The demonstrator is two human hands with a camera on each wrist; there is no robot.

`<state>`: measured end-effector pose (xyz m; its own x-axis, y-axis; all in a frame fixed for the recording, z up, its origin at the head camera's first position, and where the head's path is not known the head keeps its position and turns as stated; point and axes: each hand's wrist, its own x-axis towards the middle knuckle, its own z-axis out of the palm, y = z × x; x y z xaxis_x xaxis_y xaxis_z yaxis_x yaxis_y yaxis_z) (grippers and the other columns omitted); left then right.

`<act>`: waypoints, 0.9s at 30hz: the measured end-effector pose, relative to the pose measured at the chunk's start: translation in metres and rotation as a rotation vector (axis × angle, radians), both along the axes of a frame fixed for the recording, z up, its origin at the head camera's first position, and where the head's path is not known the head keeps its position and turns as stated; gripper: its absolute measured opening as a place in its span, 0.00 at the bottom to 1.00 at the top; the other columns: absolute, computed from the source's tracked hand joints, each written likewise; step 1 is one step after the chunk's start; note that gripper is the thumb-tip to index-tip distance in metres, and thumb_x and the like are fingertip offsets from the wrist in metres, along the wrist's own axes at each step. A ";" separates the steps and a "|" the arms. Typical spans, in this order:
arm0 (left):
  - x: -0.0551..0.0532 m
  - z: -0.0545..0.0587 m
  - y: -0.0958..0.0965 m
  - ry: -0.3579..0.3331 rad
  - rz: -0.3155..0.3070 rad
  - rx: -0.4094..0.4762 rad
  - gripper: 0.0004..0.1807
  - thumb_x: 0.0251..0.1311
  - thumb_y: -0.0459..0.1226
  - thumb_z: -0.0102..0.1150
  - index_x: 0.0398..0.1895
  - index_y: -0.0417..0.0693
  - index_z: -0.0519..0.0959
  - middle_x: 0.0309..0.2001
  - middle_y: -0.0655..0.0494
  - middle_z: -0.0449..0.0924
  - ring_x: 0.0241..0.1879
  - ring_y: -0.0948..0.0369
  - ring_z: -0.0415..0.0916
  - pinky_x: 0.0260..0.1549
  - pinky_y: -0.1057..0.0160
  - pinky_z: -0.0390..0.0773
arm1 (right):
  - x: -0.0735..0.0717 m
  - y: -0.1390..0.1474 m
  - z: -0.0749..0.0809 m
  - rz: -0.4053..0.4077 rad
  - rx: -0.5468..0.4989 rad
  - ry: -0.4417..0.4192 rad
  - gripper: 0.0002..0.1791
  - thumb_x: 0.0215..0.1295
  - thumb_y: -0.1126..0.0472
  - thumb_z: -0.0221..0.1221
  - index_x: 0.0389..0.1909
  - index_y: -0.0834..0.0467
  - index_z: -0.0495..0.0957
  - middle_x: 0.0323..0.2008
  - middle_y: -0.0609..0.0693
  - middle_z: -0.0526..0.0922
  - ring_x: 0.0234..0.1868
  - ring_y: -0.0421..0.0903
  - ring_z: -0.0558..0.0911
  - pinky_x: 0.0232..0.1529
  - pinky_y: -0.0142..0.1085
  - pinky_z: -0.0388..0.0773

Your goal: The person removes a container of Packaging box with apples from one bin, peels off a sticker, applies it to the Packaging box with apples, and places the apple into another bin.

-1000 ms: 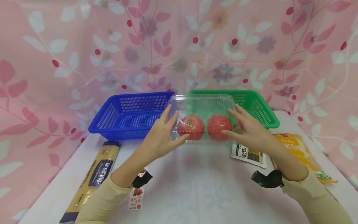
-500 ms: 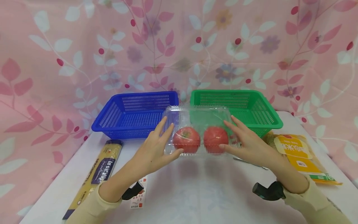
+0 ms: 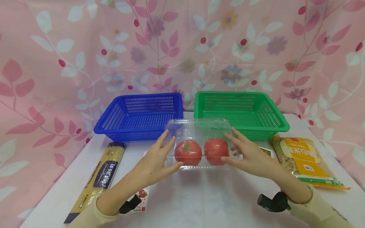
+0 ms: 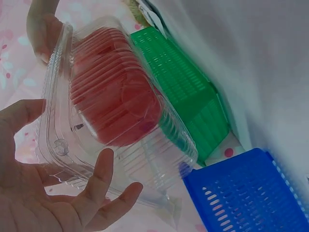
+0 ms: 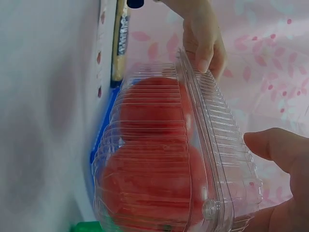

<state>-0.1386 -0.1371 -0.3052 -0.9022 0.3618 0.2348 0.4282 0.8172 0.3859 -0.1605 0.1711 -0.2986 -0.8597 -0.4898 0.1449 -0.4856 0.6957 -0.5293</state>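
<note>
Both hands hold a clear plastic clamshell box (image 3: 185,128) in front of the two baskets, and shadows lie on the cloth beneath it. Two red tomatoes (image 3: 188,152) sit side by side inside, seen through the plastic; one shows a greenish stem spot. My left hand (image 3: 155,161) grips the box's left end, thumb at the near edge and fingers along the side. At the right end, my right hand (image 3: 252,155) grips it the same way. In the left wrist view, fingertips (image 4: 104,159) press the ribbed wall. The lid (image 5: 231,145) looks closed in the right wrist view.
A blue basket (image 3: 137,131) and a green basket (image 3: 242,128) stand at the back. On the left lie a spaghetti pack (image 3: 104,174) and a printed card strip (image 3: 144,193). On the right are a yellow bag (image 3: 309,158) and a partly hidden white packet (image 3: 268,152).
Both hands have brought the clamshell box with the tomatoes nearer and lower, away from the baskets, so more of the baskets shows. The grip stays the same. The head view has shifted slightly.
</note>
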 end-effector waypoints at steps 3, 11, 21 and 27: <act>-0.001 -0.004 -0.002 -0.015 0.003 0.013 0.46 0.51 0.59 0.58 0.68 0.45 0.58 0.72 0.49 0.40 0.61 0.47 0.62 0.40 0.49 0.77 | -0.001 0.000 -0.005 0.011 -0.008 -0.014 0.44 0.57 0.40 0.57 0.69 0.58 0.55 0.70 0.60 0.45 0.44 0.44 0.77 0.33 0.31 0.76; -0.005 -0.016 -0.005 -0.045 -0.008 0.025 0.46 0.51 0.59 0.59 0.68 0.44 0.58 0.72 0.49 0.40 0.58 0.48 0.67 0.37 0.53 0.79 | -0.005 -0.001 -0.015 0.023 -0.026 -0.029 0.43 0.57 0.41 0.58 0.68 0.60 0.56 0.69 0.62 0.46 0.47 0.49 0.75 0.35 0.36 0.78; -0.001 -0.025 -0.006 -0.028 -0.041 0.041 0.45 0.52 0.55 0.61 0.68 0.44 0.57 0.72 0.49 0.37 0.59 0.48 0.65 0.41 0.51 0.77 | -0.002 0.000 -0.023 0.018 -0.026 -0.004 0.43 0.57 0.41 0.58 0.68 0.59 0.57 0.70 0.61 0.46 0.64 0.66 0.57 0.47 0.60 0.69; 0.004 -0.029 -0.006 0.031 -0.058 0.021 0.44 0.51 0.52 0.63 0.67 0.41 0.59 0.71 0.44 0.40 0.60 0.45 0.63 0.44 0.49 0.75 | 0.003 0.000 -0.024 0.013 -0.023 -0.007 0.44 0.56 0.39 0.58 0.68 0.57 0.56 0.70 0.60 0.45 0.64 0.66 0.56 0.46 0.59 0.70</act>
